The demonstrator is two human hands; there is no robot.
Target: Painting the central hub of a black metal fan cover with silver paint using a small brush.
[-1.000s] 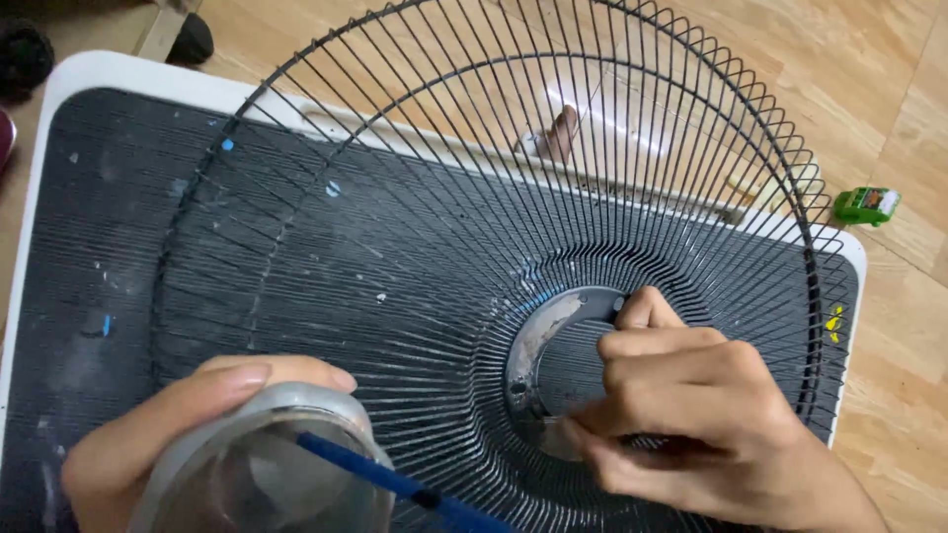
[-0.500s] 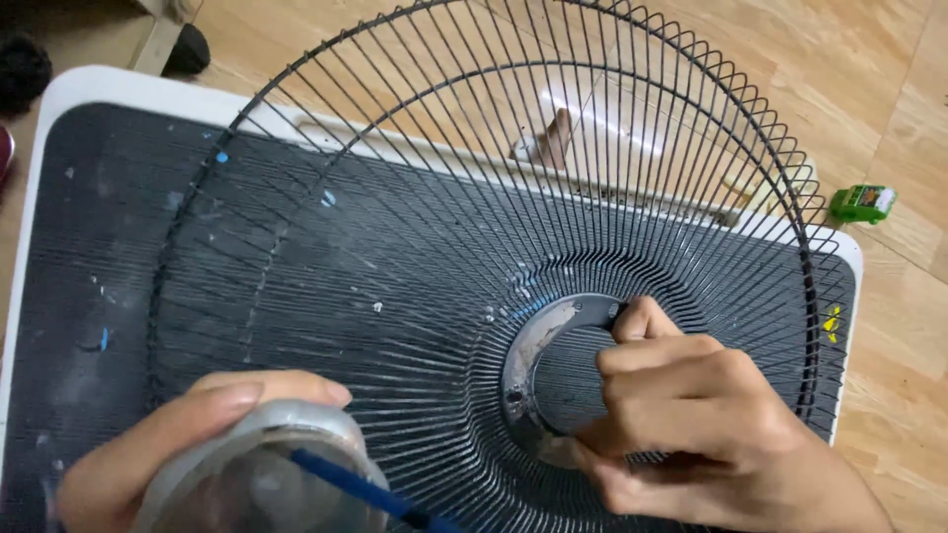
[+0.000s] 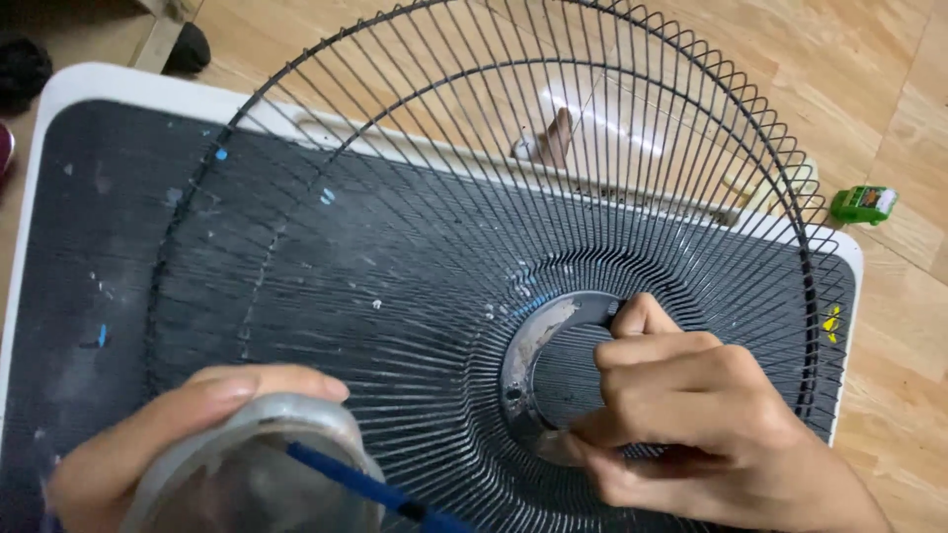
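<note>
Fan grille [image 3: 474, 227]: tilted on dark worktop [image 3: 89, 247], right hand [image 3: 691, 424] gripping its centre ring [image 3: 523, 365]. Left hand [image 3: 168, 444] closed round cup [image 3: 257, 474] holding blue brush [image 3: 346, 479], near left. Risks: grille slipping sideways; tilted cup spilling.

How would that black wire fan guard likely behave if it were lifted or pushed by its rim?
The fan guard is mostly thin wires and open gaps, so probably light for its size. Its rim stands tilted off the dark board, with the right hand at the centre ring; it would likely tip or wobble if pushed. The thin wires may flex somewhat.
</note>
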